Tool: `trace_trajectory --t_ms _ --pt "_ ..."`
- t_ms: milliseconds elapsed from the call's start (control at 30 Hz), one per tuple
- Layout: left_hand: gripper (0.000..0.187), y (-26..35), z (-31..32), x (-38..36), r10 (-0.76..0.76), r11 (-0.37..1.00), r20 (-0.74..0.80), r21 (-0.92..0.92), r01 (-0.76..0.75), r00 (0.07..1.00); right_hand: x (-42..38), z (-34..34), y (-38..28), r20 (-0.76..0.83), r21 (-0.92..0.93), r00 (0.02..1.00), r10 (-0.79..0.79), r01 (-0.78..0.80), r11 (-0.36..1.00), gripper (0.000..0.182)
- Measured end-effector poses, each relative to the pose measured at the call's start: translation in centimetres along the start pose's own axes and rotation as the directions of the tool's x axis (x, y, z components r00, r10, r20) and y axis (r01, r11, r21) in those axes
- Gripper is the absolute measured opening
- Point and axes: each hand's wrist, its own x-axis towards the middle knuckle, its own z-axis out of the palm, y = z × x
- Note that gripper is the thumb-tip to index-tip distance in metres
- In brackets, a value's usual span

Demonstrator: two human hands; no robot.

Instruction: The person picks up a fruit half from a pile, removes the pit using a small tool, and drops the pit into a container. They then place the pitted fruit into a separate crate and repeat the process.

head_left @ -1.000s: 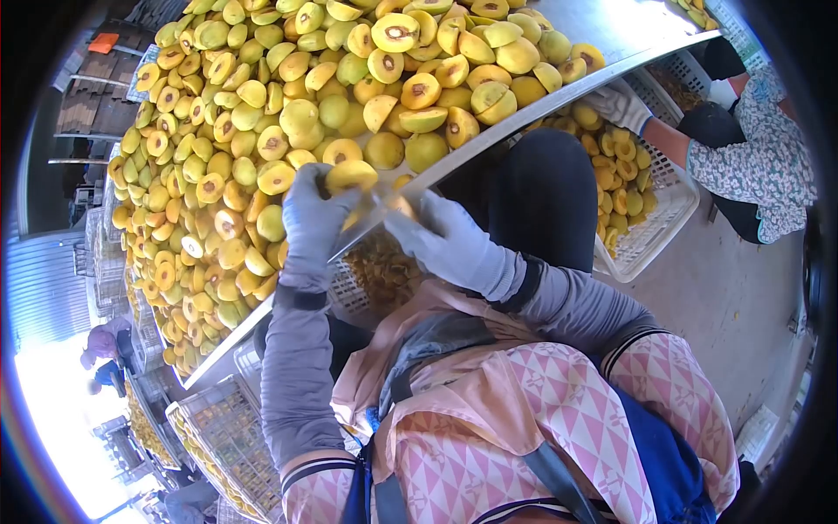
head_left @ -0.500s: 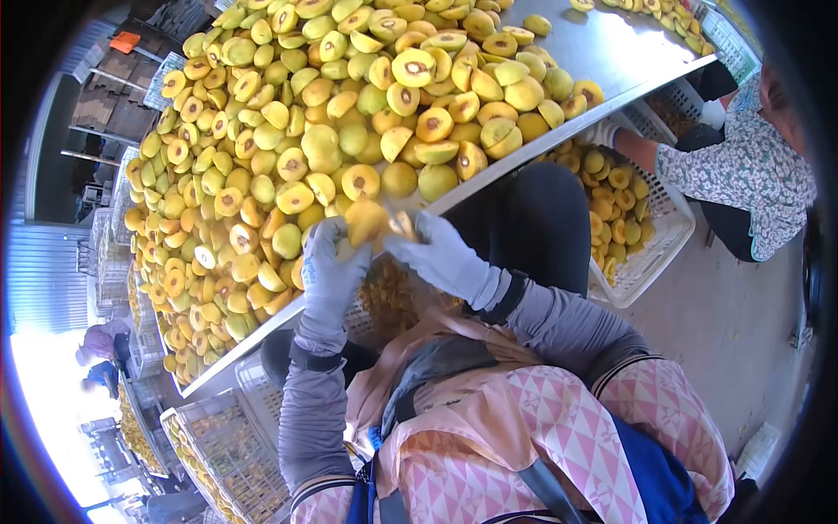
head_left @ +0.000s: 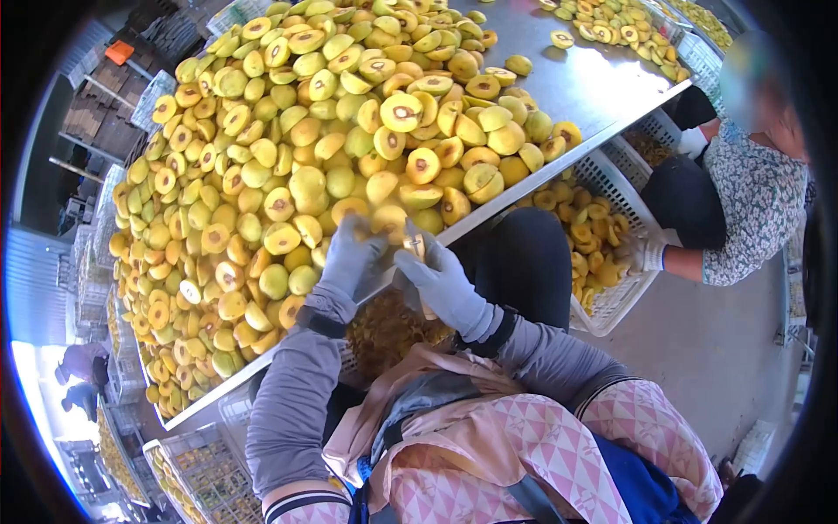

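Observation:
Halved yellow fruit (head_left: 305,183) lies heaped on a metal table, many cut faces showing brown centres. My left hand (head_left: 351,259), in a grey-white glove, is at the pile's near edge with its fingers blurred beside fruit; whether it grips a piece is unclear. My right hand (head_left: 445,284), gloved alike, is closed around a small knife (head_left: 414,241) with a light wooden handle, its blade pointing up toward the pile. Below my hands, fruit scraps (head_left: 393,327) fill a container between my knees.
A co-worker (head_left: 755,192) in a patterned top sits at the right, one gloved hand in a white crate (head_left: 602,325) of fruit halves. Another crate (head_left: 209,463) stands lower left. The table's metal rim (head_left: 541,177) runs diagonally. More people are at far left.
The fruit piece held up between my hands is no longer seen there. My left hand has moved to the pile's edge. The co-worker's hand has moved down to the crate, and the view has shifted.

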Motion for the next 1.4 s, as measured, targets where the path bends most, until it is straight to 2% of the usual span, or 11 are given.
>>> trace_trajectory --t_ms 133,367,533,567,633,733,933,1067,1167,1233,1400 --pt "0.037 2.9 2.7 0.4 -0.141 0.962 -0.038 -0.242 0.127 0.989 1.0 -0.4 1.1 0.012 -0.111 0.995 -0.102 0.103 0.988 0.029" --pt "0.037 1.4 3.2 3.4 -0.094 0.981 -0.035 -0.172 0.086 0.995 0.7 0.3 0.9 -0.043 -0.05 0.975 -0.218 0.216 0.975 0.026" --pt "0.039 -1.0 2.7 5.8 -0.064 0.958 0.312 -0.248 0.146 0.948 -5.7 2.6 -8.0 0.219 0.126 0.944 -0.246 0.223 0.967 0.032" --pt "0.04 -1.0 2.6 5.3 0.112 0.993 0.318 -0.005 -0.117 0.941 -7.3 2.9 -10.0 0.323 0.153 0.874 -0.363 0.33 0.931 0.034" --pt "0.099 -0.5 1.9 4.0 0.22 0.88 0.26 0.362 -0.306 0.94 -9.9 3.1 -12.6 0.484 0.339 0.673 -0.559 0.445 0.829 0.036" --pt "0.112 3.2 2.0 1.7 -0.034 0.88 0.231 0.468 -0.08 0.972 -12.3 2.7 -14.8 0.525 0.444 0.477 -0.704 0.552 0.705 0.032" --pt "0.106 3.5 4.0 1.7 0.051 0.962 0.242 0.248 -0.113 0.969 -12.6 2.0 -15.8 0.482 0.31 0.362 -0.798 0.782 0.541 0.023" --pt "0.093 4.3 7.5 3.1 0.144 0.933 0.149 0.309 -0.185 0.978 -8.3 0.3 -16.1 0.362 -0.26 0.378 -0.852 0.919 0.297 0.017" --pt "0.083 5.3 9.2 4.0 0.131 0.934 0.102 0.321 -0.157 0.986 -2.0 -4.7 -16.1 0.299 -0.832 0.513 -0.805 0.554 0.044 0.013" --pt "0.077 5.9 10.0 4.8 0.097 0.949 0.104 0.29 -0.123 0.99 2.0 -9.7 -15.6 0.271 -0.956 0.718 -0.641 0.277 -0.094 0.012" --pt "0.072 7.3 11.7 6.7 0.096 0.992 0.113 0.075 -0.105 0.989 5.7 -13.8 -14.8 0.214 -0.973 0.84 -0.498 0.227 -0.037 0.016"
